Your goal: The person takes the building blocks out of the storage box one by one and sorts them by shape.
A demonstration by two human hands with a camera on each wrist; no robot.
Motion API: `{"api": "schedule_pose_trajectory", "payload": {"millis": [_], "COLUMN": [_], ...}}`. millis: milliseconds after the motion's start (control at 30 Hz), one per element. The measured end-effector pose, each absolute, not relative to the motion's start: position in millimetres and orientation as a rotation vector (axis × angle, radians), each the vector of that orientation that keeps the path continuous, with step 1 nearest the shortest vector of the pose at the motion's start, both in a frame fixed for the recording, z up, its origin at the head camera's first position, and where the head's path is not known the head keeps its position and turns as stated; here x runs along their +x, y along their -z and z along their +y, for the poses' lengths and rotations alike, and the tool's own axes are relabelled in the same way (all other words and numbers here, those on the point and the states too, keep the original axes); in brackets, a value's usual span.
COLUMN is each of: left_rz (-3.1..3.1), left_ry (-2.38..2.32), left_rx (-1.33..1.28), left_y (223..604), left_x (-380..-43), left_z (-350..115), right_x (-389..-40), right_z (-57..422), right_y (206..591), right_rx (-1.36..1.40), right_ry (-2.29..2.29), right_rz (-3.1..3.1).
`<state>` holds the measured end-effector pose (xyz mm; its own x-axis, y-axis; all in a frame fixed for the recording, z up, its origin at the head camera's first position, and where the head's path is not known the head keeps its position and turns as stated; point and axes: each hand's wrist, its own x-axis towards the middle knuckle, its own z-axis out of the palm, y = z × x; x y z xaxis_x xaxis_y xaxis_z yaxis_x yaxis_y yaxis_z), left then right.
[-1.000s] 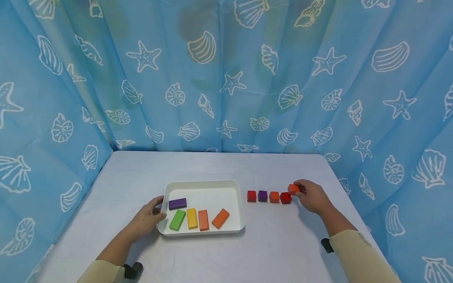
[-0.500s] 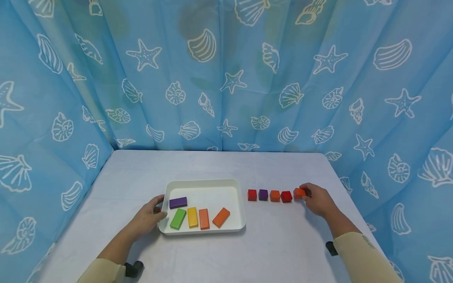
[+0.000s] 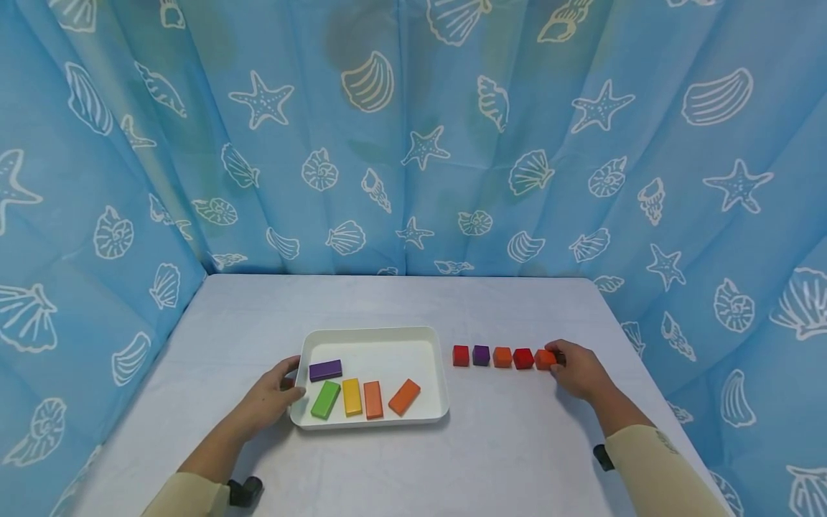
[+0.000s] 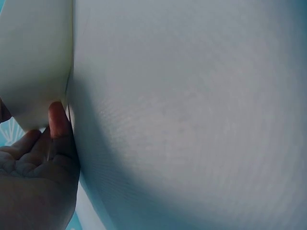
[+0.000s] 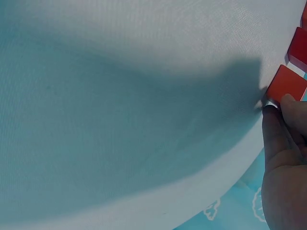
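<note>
My right hand (image 3: 580,369) pinches an orange cube (image 3: 545,360) between thumb and fingers at the right end of a row. In the right wrist view the orange cube (image 5: 286,82) sits at the fingertips, close to a red cube (image 5: 298,48). To its left the row goes on with the red cube (image 3: 523,359), another orange cube (image 3: 502,357), a purple cube (image 3: 481,355) and a second red cube (image 3: 461,355). My left hand (image 3: 265,396) grips the left side of a white tray (image 3: 375,424); the left wrist view shows fingertips against the tray wall (image 4: 36,62).
Inside the tray lie a purple block (image 3: 325,370), a green block (image 3: 325,400), a yellow block (image 3: 352,397) and two orange blocks, one upright in view (image 3: 373,400) and one slanted (image 3: 404,397). A white cloth covers the table (image 3: 491,459). Blue shell-patterned curtains (image 3: 388,143) enclose it.
My right hand has brought the orange cube down and to the right, from above the red cube to the row's right end. The left hand and tray stay in place.
</note>
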<state>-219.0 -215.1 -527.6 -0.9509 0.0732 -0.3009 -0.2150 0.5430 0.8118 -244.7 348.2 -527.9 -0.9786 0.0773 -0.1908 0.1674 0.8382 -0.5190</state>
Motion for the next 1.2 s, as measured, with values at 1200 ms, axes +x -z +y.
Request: {"api": "schedule_pose_trajectory", "payload": {"millis": [1200], "left_rz": [2.489], "left_ry": [-1.363], "left_rx": [-0.089], "left_y": [531], "left_x": [-220], "left_z": [-217], "right_x": [-276], "right_z": [212], "right_y": [485], "right_rx": [-0.042], "right_ry": [0.904], "right_rz": [2.867]}}
